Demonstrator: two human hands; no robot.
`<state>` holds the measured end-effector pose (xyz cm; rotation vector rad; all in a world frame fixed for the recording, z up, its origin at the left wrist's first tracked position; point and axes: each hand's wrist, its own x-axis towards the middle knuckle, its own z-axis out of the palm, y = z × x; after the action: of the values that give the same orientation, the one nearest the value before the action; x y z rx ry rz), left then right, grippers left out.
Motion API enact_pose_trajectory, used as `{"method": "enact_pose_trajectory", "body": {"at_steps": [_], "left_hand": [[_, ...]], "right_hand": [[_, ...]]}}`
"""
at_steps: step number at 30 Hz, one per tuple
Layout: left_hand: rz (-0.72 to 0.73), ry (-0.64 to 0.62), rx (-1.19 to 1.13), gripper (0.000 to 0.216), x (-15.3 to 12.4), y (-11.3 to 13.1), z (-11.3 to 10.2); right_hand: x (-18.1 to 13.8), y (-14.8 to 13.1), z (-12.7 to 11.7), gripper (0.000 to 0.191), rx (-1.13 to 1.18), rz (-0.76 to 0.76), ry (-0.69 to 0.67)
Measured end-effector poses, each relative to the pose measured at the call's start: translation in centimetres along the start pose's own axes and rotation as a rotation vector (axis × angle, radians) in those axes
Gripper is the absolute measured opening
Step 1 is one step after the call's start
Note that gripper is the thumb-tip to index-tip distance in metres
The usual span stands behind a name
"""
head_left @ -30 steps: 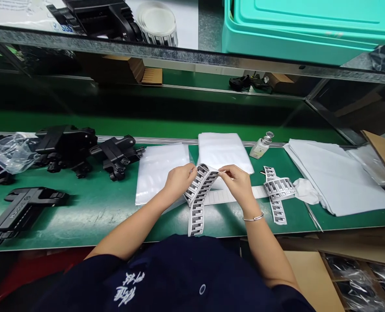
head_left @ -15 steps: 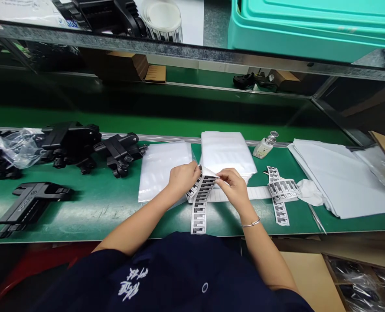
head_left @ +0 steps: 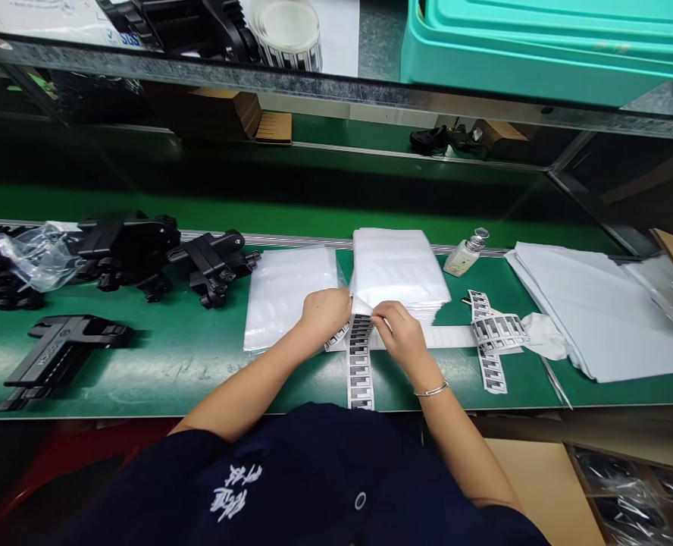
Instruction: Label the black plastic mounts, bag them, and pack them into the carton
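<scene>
The label strip [head_left: 360, 356], white backing printed with black barcode labels, is held between both hands over the near middle of the green tabletop [head_left: 171, 364]. Its free end hangs down past the front edge toward the person's dark blue top. The left hand [head_left: 325, 312] pinches the strip's upper end, fingers closed on it, with a short run of labels showing beneath the palm. The right hand [head_left: 400, 334], a thin bracelet on its wrist, has thumb and forefinger pinched together at the strip's top edge, right beside the left hand; whether it grips a single label or the backing I cannot tell.

Just behind the hands lies a stack of white bags [head_left: 396, 265], and to its left 1 flat clear bag [head_left: 288, 292]. To the right, a second length of labels [head_left: 496, 334] curls on the tabletop near a small glass bottle [head_left: 466, 254]. Well to the left sit several black plastic parts [head_left: 126, 243], 1 [head_left: 57, 356] alone nearer the front edge.
</scene>
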<state>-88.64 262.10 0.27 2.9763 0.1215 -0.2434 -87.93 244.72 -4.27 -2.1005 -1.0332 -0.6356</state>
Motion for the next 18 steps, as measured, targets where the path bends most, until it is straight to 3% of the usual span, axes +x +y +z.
{"method": "enact_pose_trajectory", "body": {"at_steps": [10,15,17,18], "left_hand": [[-0.019,0.009,-0.041,0.033,0.5,-0.2,0.3],[0.015,0.031,-0.076,0.031,0.3,-0.3,0.7],[0.129,0.134,-0.122,0.033,0.3,-0.8,1.2],[0.251,0.216,-0.151,0.038,0.3,-1.2,1.5]], "right_hand": [[-1.3,0.4,1.9,0.013,-0.188,-0.001,-0.021],[-1.1,0.6,2.3,0.015,-0.079,0.08,0.006],[-1.0,0.8,2.1,0.016,0.042,0.115,0.04],[-0.8,0.9,1.9,0.015,0.102,0.138,0.055]]}}
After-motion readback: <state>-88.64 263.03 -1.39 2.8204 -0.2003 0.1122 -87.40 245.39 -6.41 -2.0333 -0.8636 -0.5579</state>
